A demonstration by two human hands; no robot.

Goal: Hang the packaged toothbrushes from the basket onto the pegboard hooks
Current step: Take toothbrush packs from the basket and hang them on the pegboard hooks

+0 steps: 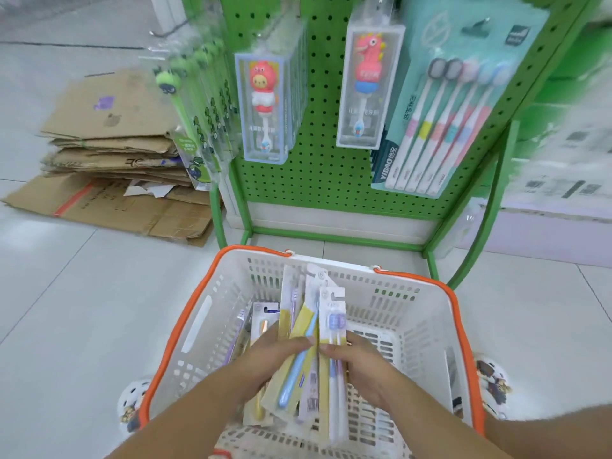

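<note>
Left hand: grip curled round a fanned bundle of toothbrush packs, thumb across the front of a yellow-backed pack with a blue brush. Right hand: grip pinching one pack with a pale purple brush head, thumb on its front, fingers behind. The two hands sit side by side, nearly touching, low in the view at about 6 o'clock.

Both hands and their packs are held over the white basket, which has an orange rim and slotted walls. More packs stand against the basket's inner left wall, at 9 o'clock from the hands. The basket sits on a pale tiled floor.

At 12 o'clock from the basket stands the green pegboard. Hanging on it, left to right: a row of clear packs with green brushes, a clear box with a red-and-white figure brush, a second box with a pink figure brush, and a teal multi-pack of brushes.

At 10 o'clock, a stack of flattened cardboard lies on the floor beside the pegboard stand.
</note>
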